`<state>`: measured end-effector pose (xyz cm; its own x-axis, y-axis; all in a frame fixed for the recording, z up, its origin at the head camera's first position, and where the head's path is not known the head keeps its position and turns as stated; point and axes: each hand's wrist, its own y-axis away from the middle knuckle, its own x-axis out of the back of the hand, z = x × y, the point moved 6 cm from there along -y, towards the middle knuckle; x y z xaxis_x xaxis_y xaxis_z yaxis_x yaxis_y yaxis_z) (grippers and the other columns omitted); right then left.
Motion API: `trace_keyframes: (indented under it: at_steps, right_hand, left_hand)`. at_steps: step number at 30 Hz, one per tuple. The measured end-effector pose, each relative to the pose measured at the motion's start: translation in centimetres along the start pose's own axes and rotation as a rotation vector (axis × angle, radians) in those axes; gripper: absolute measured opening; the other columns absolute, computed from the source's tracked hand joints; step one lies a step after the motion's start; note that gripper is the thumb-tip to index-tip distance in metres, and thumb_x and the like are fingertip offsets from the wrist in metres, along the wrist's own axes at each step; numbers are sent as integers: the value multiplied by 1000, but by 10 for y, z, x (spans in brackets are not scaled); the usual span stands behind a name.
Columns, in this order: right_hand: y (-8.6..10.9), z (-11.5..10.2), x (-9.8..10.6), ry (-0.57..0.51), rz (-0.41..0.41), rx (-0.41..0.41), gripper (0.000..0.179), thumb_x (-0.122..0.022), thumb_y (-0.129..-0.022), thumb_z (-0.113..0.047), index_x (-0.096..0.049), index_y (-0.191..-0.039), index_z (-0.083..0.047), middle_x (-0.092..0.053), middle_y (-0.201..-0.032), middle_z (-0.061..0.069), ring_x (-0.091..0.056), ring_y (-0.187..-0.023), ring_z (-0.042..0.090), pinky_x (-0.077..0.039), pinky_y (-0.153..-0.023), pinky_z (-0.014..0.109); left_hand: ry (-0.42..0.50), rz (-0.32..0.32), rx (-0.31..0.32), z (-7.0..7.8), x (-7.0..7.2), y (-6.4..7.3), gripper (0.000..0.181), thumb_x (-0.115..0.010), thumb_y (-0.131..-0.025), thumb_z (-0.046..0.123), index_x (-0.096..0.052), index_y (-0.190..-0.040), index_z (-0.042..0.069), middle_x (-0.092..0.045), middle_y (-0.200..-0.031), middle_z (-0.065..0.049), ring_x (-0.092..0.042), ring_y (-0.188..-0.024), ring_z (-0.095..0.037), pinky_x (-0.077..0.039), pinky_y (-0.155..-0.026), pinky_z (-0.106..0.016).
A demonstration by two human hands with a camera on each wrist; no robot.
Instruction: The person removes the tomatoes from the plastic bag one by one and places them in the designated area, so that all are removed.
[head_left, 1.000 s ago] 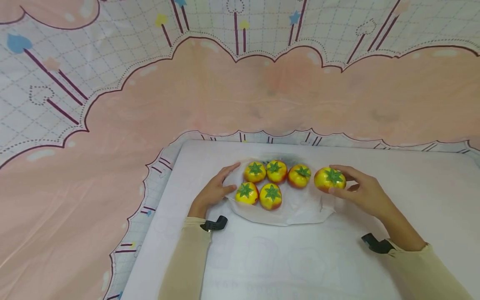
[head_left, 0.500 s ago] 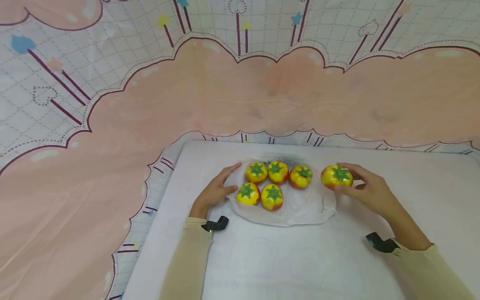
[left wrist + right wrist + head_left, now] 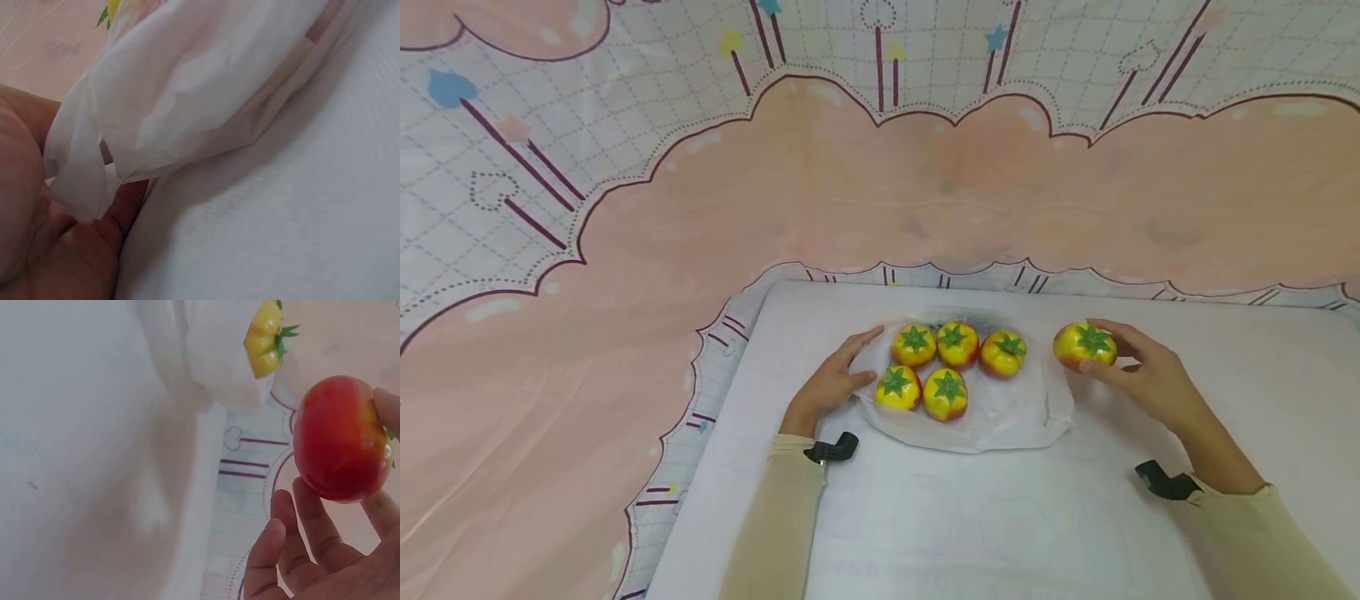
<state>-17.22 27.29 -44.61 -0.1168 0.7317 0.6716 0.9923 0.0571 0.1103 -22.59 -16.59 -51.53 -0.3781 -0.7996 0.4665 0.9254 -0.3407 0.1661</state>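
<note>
My right hand [image 3: 1150,371] pinches a toy tomato [image 3: 1084,346], red and yellow with a green leaf top, just right of the white plastic bag [image 3: 1000,417]. In the right wrist view the red underside of this toy tomato [image 3: 340,440] shows between thumb and fingers, raised off the table. Several more such toy tomatoes [image 3: 946,393] sit in two rows on or in the bag. At the bag's left edge my left hand [image 3: 831,379] rests with extended, slightly bent fingers. In the left wrist view a corner of the bag [image 3: 181,94] lies loosely against the palm.
A white table [image 3: 940,525] carries the bag. Behind and to the left hangs or lies a peach cloth [image 3: 880,192] with a printed cloud pattern. Black cameras [image 3: 831,448] are strapped at both wrists.
My right hand has moved the toy tomato to the right and slightly away from me, off the bag's right edge. My left hand and the other toy tomatoes have stayed in place.
</note>
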Motion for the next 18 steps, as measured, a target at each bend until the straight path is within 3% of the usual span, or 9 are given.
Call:
trace_keyframes:
  at_steps: [5,9,18]
  right_hand:
    - [-4,6,0,-6,11,-21,76,-69,-93,-52,-40,-157,-24,-50,-148,23,-48,-128,45,-58,-85,47]
    - [-6,9,-1,-23,22,-35,76,-68,-93,-53,-40,-157,-24,-48,-150,25,-46,-130,47,-53,-94,66]
    - [-14,17,-5,-21,39,-75,78,-66,-94,-56,-37,-159,-24,-46,-151,25,-44,-131,47,-49,-97,70]
  left_hand:
    - [14,-8,9,-2,0,-2,75,-67,-95,12,-40,-149,57,-32,-165,11,-23,-157,-24,-16,-126,-62]
    - [21,-7,11,-3,0,-2,75,-67,-95,12,-40,-148,57,-33,-165,11,-23,-157,-25,-16,-126,-62]
    - [18,-1,1,-2,0,-1,75,-67,-95,12,-40,-149,56,-32,-165,11,-22,-158,-24,-16,-127,-60]
